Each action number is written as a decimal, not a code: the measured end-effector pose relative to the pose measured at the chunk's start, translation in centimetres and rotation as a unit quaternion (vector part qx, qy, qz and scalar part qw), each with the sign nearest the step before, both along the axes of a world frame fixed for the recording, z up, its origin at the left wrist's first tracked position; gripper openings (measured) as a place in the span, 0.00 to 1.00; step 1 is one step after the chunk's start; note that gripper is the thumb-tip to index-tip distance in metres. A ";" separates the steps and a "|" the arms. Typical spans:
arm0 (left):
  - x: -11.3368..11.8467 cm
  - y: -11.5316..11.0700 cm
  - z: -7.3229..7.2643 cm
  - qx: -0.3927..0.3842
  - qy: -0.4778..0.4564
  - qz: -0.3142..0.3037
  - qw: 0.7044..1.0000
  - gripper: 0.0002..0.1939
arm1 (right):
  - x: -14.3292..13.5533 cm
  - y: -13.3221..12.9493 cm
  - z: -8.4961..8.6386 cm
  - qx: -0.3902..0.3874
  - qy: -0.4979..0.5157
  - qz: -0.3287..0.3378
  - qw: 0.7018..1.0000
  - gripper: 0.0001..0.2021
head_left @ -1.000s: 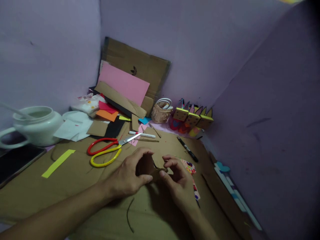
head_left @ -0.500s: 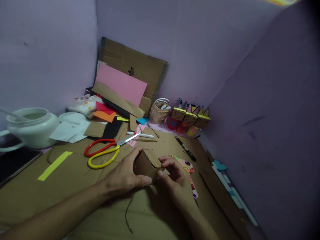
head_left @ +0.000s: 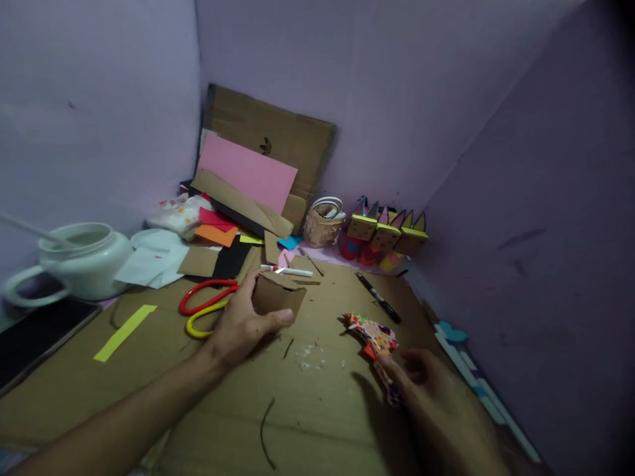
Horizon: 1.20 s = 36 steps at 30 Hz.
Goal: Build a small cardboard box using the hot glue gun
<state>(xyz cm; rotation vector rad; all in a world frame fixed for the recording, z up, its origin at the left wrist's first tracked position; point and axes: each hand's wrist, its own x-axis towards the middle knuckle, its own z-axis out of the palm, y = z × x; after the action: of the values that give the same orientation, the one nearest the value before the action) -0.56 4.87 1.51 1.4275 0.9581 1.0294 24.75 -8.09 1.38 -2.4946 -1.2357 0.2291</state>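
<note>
My left hand (head_left: 245, 327) is closed around a small folded brown cardboard piece (head_left: 280, 299), thumb in front. It is held above the cardboard sheet (head_left: 223, 423), just right of the scissors (head_left: 201, 320) with red and yellow handles. On the right, my right hand (head_left: 421, 380) is at a colourful patterned piece (head_left: 374, 336) with orange-red bits, its fingers partly smeared by motion. The thumb and forefinger meet the piece's lower part; a firm hold is hard to make out. A dark thin strip (head_left: 266, 433) lies near the front.
Coloured paper and cardboard (head_left: 248, 173) pile up at the back. A white pot (head_left: 94, 261) and dark phone-like slab (head_left: 44, 340) stand left. Decorated box figures (head_left: 387, 231), a brown basket (head_left: 323, 225), a black marker (head_left: 378, 297) and a yellow strip (head_left: 125, 332) are around.
My right hand has let go of the cardboard piece and moved right to the patterned piece. My left hand still holds the cardboard, now slightly further left and back. The view has shifted slightly.
</note>
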 end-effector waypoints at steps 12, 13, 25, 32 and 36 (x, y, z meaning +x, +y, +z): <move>0.5 -0.1 0.7 -0.089 -0.142 -0.036 0.985 0.30 | -0.9 1.1 -1.0 0.190 0.459 0.025 0.867 0.19; 0.4 -0.1 0.7 -0.071 -0.129 -0.042 0.988 0.31 | -1.1 1.0 -0.8 0.223 0.496 0.034 0.838 0.19; 0.5 -1.0 0.5 0.087 0.142 0.056 0.984 0.41 | -6.1 0.9 -0.7 0.297 0.400 0.190 0.846 0.13; 0.7 -1.3 0.2 0.166 0.193 0.093 0.962 0.37 | -6.2 0.6 -1.1 0.307 0.316 0.241 0.865 0.12; 0.8 -1.3 -0.4 0.244 0.218 0.119 0.937 0.35 | -6.3 0.6 -1.1 0.303 0.306 0.252 0.867 0.12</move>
<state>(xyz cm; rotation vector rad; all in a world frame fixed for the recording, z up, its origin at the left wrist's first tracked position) 0.29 3.53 1.14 2.0494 1.2755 1.2107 18.48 -7.47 0.26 -1.3736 -1.3629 0.5991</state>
